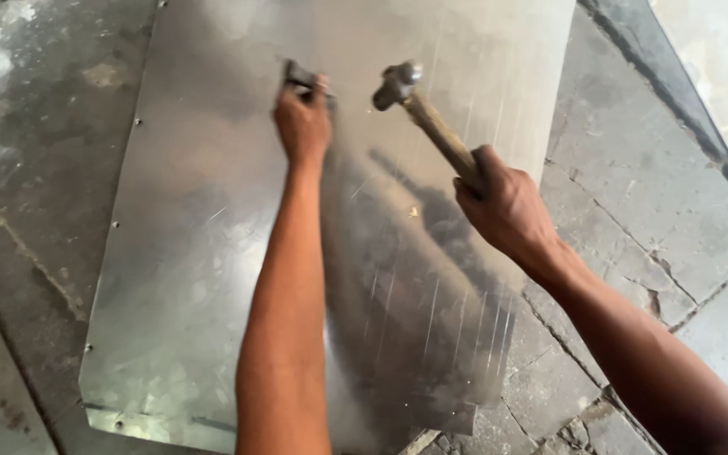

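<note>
A large shiny metal sheet (204, 219) lies flat on the concrete floor. My left hand (302, 125) is closed around a small dark metal tool (297, 76), a punch or chisel, with its tip set against the sheet near the top centre. My right hand (505, 206) grips the wooden handle of a hammer (419, 105). The hammer's steel head hangs in the air just right of the tool, a short way from it. Both forearms reach out over the sheet.
Small rivets or nails (114, 225) dot the sheet's left edge. Cracked grey concrete floor (634, 194) surrounds the sheet, with rubble at the bottom right (583, 430). A raised pale slab (718, 67) runs along the top right.
</note>
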